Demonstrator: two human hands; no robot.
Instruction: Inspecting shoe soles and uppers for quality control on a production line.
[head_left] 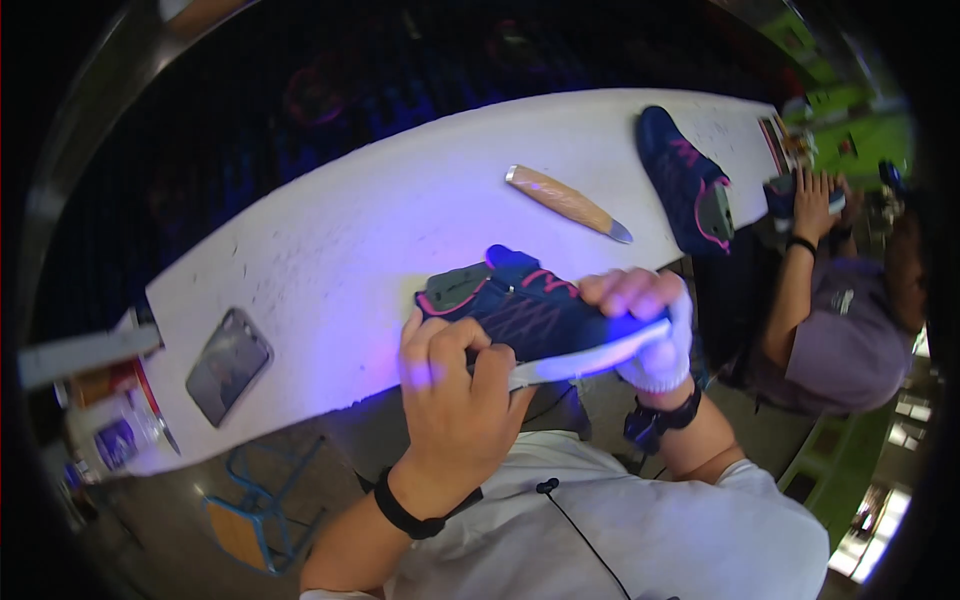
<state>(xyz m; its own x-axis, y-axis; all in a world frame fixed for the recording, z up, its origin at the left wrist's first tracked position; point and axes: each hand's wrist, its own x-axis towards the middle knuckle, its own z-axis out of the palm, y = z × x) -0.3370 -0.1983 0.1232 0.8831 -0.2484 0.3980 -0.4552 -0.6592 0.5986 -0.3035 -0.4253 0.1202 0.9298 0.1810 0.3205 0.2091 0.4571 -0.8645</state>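
Note:
I hold a dark blue sneaker [530, 322] with pink laces and a white sole [590, 362] over the near edge of the bench. A grey-green form like a shoe last fills its opening. My left hand [455, 375], bare, is closed around the heel end, thumb by the sole. At the toe, my right hand [655, 325] grips the shoe; it wears a white glove that leaves the fingertips bare. A second, similar sneaker [685, 180] lies at the far right. Between them rests a wooden-handled knife [568, 203], its short blade pointing right.
The long white bench [330, 230] curves across the view, under purplish light. A phone [229, 366] lies on its left part, near a clear plastic container [125, 435]. A co-worker [835, 310] handles another shoe at right. A blue-framed stool [250, 515] stands below left.

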